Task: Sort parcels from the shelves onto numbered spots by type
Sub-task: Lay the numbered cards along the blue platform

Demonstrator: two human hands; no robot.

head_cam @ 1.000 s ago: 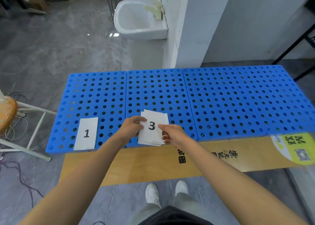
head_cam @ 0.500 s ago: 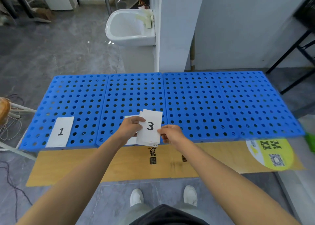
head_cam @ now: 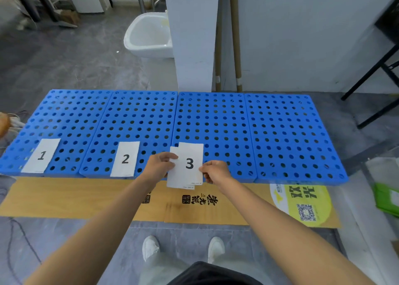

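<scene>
A row of blue perforated panels lies on the floor in front of me. The white card "1" lies at the front of the leftmost panel, and the card "2" lies at the front of the second panel. Between both hands I hold a small stack of white cards with "3" on top, above the front edge of the third panel. My left hand pinches the stack's left edge. My right hand pinches its right edge. No parcels are in view.
Flattened cardboard with a yellow sticker lies in front of the panels. A white pillar and a white basin stand behind them. A black frame is at the right, a green item below it.
Card "2" now lies on the second panel; before it was hidden in the stack. My hands and the stack shifted right toward the third panel, and my view turned right.
</scene>
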